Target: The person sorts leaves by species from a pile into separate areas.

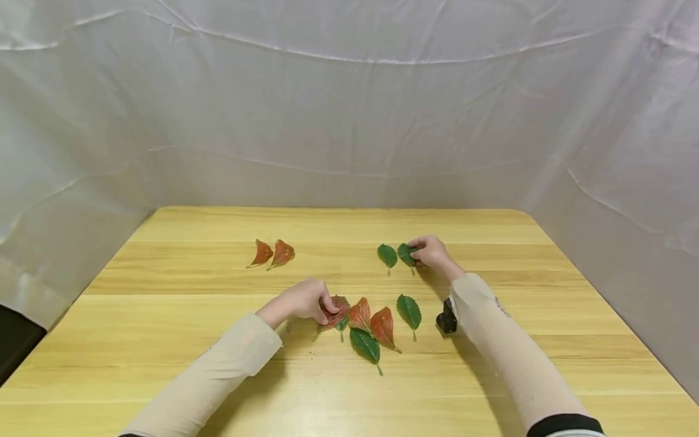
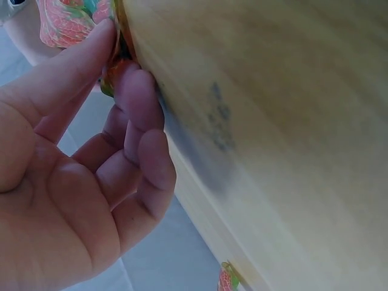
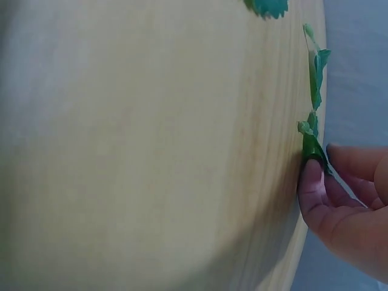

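Note:
Between thumb and fingers, my left hand (image 1: 307, 300) pinches a red leaf (image 1: 341, 305) at the left end of the middle cluster. Part of a green leaf (image 1: 341, 324) peeks out beneath it. In the left wrist view, the fingertips of that hand (image 2: 91, 163) meet on the leaf close over the wood. Farther back on the right, my right hand (image 1: 434, 253) holds a green leaf (image 1: 404, 253) by its right edge, beside another green leaf (image 1: 387, 255). The right wrist view has thumb and fingers pinching this leaf (image 3: 312, 145), its stem pointing away from the hand.
Two red leaves (image 1: 360, 315) (image 1: 383, 326) and a green leaf (image 1: 364, 345) lie close together mid-table, another green leaf (image 1: 409, 311) to their right. Two more red leaves (image 1: 263, 252) (image 1: 283, 252) lie at the back left. A black device (image 1: 446, 318) sits at the right wrist.

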The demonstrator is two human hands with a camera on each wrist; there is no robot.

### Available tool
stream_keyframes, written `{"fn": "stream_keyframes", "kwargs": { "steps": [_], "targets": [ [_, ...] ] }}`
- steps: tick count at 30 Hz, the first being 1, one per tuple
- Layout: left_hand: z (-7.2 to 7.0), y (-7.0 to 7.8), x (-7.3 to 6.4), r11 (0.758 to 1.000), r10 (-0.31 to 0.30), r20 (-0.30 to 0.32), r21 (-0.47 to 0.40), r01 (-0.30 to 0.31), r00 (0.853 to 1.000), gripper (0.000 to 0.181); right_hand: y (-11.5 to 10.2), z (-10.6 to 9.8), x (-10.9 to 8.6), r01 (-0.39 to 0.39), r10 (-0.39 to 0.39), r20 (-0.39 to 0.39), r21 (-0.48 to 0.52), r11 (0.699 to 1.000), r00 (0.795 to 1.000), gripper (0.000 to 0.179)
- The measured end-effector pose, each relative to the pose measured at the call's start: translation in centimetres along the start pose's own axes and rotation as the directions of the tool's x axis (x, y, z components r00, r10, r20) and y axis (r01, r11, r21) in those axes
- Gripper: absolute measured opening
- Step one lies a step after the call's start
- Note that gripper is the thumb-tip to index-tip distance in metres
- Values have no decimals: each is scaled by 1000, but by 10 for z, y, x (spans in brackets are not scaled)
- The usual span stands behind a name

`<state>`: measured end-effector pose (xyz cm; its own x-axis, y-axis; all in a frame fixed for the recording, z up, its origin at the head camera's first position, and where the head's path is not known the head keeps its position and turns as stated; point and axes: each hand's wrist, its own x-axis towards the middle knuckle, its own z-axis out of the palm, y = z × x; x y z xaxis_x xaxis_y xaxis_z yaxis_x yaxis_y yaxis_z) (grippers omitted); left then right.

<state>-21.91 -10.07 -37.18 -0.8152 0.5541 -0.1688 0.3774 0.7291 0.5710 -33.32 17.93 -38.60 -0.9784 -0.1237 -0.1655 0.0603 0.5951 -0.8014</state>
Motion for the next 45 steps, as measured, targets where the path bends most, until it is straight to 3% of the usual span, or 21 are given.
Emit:
{"fn": "stream_keyframes", "kwargs": {
  "steps": [7, 14, 30, 45],
  "targets": [
    [-1, 2, 0, 1000, -24, -3, 11, 24, 1000, 19, -5, -2, -7, -6, 4, -57, -37, 999, 998, 31],
    [-1, 2, 0, 1000, -20, -4, 18, 20, 1000, 19, -5, -10, -18, 48, -56, -81, -92, 995, 995, 28],
    [-1, 2, 0, 1000, -2, -6, 21, 2, 1000, 20, -5, -12, -56, 128, -129, 74, 11, 992, 989, 31],
    [-1, 2, -1, 1000, -3, 6, 14, 3, 1000, 20, 5, -2, -89, 189, -198, 268, 58, 980, 943, 29]
  ]
}}
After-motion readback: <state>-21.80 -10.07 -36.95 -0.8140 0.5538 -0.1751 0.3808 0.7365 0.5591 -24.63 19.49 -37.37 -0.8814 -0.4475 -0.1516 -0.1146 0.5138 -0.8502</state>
